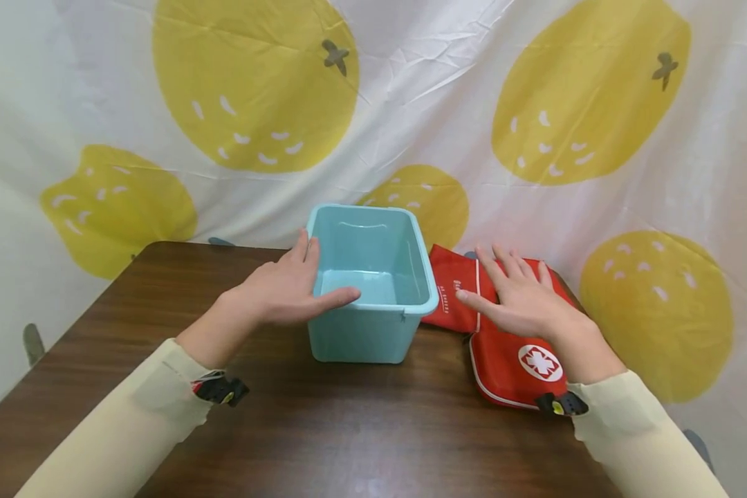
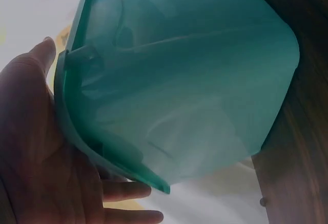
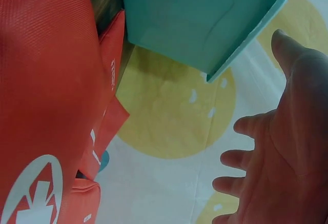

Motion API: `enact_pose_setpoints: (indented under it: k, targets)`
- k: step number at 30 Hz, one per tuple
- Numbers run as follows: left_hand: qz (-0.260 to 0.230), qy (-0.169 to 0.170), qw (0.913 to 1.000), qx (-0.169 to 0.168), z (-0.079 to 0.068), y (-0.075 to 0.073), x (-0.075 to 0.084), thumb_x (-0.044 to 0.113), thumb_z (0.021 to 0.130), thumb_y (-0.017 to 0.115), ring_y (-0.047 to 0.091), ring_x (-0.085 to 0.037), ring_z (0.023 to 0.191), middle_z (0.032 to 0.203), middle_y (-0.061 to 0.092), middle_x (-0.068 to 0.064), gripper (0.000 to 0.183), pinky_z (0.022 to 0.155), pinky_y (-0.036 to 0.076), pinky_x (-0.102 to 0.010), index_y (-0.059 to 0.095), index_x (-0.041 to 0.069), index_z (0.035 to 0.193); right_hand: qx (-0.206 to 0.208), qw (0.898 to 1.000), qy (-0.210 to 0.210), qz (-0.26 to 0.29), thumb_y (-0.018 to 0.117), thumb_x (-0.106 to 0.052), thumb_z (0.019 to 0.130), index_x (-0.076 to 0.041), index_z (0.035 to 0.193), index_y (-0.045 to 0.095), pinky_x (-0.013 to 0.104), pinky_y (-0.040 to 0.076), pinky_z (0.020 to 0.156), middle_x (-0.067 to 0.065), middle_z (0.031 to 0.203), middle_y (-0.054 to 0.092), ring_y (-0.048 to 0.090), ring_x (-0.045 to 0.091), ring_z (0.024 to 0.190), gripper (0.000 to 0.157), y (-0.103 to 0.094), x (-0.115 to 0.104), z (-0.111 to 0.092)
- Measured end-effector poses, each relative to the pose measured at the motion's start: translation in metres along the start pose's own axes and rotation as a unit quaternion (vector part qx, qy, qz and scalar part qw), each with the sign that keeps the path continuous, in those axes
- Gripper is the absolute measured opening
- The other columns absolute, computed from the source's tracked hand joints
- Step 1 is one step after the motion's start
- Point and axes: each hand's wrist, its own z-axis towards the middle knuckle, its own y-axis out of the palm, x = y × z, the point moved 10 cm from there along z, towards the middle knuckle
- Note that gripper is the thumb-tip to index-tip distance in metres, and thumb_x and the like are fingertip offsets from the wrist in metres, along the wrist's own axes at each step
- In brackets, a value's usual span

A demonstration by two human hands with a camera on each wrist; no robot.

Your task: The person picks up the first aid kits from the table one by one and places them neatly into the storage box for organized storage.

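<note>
A light blue plastic bin (image 1: 364,332), with nothing in it, stands upright on the dark wooden table. My left hand (image 1: 280,287) is at its near left rim, fingers straight and thumb stretched over the near edge; the left wrist view shows the palm (image 2: 46,147) right at the rim. To the right of the bin, my right hand (image 1: 523,297) hovers with fingers spread and holds nothing. Beneath it lies a red first-aid case (image 1: 504,370) with a white round emblem. A flat red pouch (image 1: 451,294) with white lettering lies between case and bin.
The brown table (image 1: 348,429) extends to the left and in front of the bin. Close behind it hangs a white cloth (image 1: 423,117) printed with yellow lemons. Another red item (image 3: 87,198) shows beyond the case in the right wrist view.
</note>
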Motion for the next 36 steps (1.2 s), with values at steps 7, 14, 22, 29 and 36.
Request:
enact_pose_setpoints:
  k: [7, 14, 22, 29, 36]
  targets:
    - [0.001, -0.032, 0.9994, -0.013, 0.0, 0.003, -0.007, 0.099, 0.087, 0.043, 0.052, -0.05, 0.151, 0.184, -0.006, -0.025, 0.142, 0.11, 0.053, -0.063, 0.001, -0.005, 0.174, 0.007, 1.0, -0.009, 0.005, 0.044, -0.081, 0.104, -0.016, 0.179, 0.006, 0.08, -0.005, 0.128, 0.023, 0.183, 0.009, 0.009, 0.052, 0.167, 0.106, -0.005, -0.003, -0.001]
    - [-0.007, -0.046, 0.9988, -0.017, -0.002, 0.004, -0.013, 0.102, 0.086, 0.041, 0.063, -0.048, 0.139, 0.185, -0.007, -0.022, 0.143, 0.105, 0.056, -0.059, 0.0, -0.003, 0.174, 0.013, 1.0, -0.017, 0.011, 0.045, -0.077, 0.105, -0.012, 0.178, 0.009, 0.078, 0.0, 0.129, 0.024, 0.182, 0.014, 0.013, 0.05, 0.167, 0.104, -0.002, -0.001, -0.001]
    - [-0.017, -0.043, 0.9988, -0.017, -0.001, 0.009, -0.012, 0.099, 0.087, 0.043, 0.064, -0.047, 0.138, 0.184, -0.008, -0.022, 0.141, 0.103, 0.057, -0.058, 0.001, -0.003, 0.174, 0.005, 1.0, -0.02, 0.016, 0.047, -0.074, 0.107, -0.01, 0.177, 0.02, 0.077, 0.017, 0.128, 0.025, 0.179, 0.025, 0.025, 0.054, 0.163, 0.098, 0.014, 0.011, -0.008]
    - [-0.02, -0.046, 0.9985, -0.02, 0.0, 0.01, -0.011, 0.1, 0.086, 0.045, 0.065, -0.045, 0.138, 0.185, -0.008, -0.02, 0.142, 0.101, 0.058, -0.057, -0.001, -0.002, 0.175, -0.021, 0.999, 0.0, 0.032, 0.049, -0.078, 0.105, -0.009, 0.173, 0.032, 0.076, 0.031, 0.124, 0.03, 0.174, 0.034, 0.03, 0.058, 0.159, 0.099, 0.026, 0.035, -0.024]
    - [-0.017, -0.046, 0.9986, -0.021, 0.002, 0.009, -0.008, 0.099, 0.087, 0.046, 0.065, -0.044, 0.137, 0.185, -0.005, -0.02, 0.14, 0.101, 0.058, -0.057, 0.002, -0.001, 0.175, -0.036, 0.998, -0.025, 0.035, 0.069, -0.07, 0.099, -0.006, 0.162, 0.05, 0.066, 0.051, 0.11, 0.026, 0.157, 0.053, 0.056, 0.044, 0.137, 0.092, 0.034, 0.055, -0.046]
